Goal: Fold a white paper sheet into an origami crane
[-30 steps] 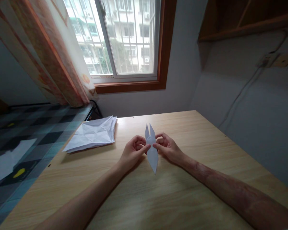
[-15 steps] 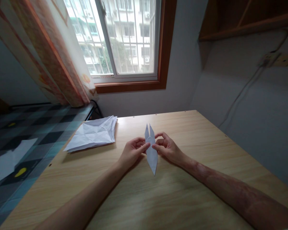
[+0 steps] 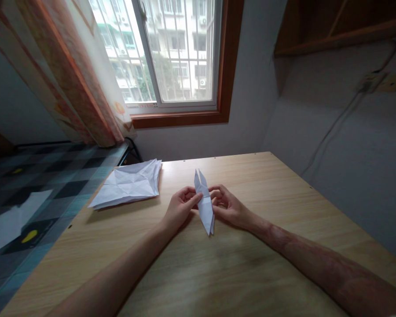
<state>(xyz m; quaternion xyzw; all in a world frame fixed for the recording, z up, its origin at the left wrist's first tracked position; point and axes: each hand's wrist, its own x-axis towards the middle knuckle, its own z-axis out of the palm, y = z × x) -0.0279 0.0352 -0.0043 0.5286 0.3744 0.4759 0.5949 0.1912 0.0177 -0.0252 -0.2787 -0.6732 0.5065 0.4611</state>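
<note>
You sit at a pale wooden surface (image 3: pixel 218 273) set into a corner of grey walls, with a barred window (image 3: pixel 171 53) ahead and a patterned curtain (image 3: pixel 69 75) hanging at its left. A stack of creased white sheets (image 3: pixel 127 185) lies on the far left part of the surface, well apart from your hands. Beyond that edge is a bed with a checked cover (image 3: pixel 36 193); a wooden shelf (image 3: pixel 343 26) is fixed high on the right wall.

Both your forearms reach in from the near edge and meet near the middle. Your left hand (image 3: pixel 180 209) and right hand (image 3: pixel 227 204) each close thumb and fingers on the folded paper (image 3: pixel 204 204) from their own side — a pinching grip on its waist. The paper is long and narrow — two points rise at the far end, one tip aims back at you, tilted slightly left. Whether that tip touches the surface, you cannot tell.
</note>
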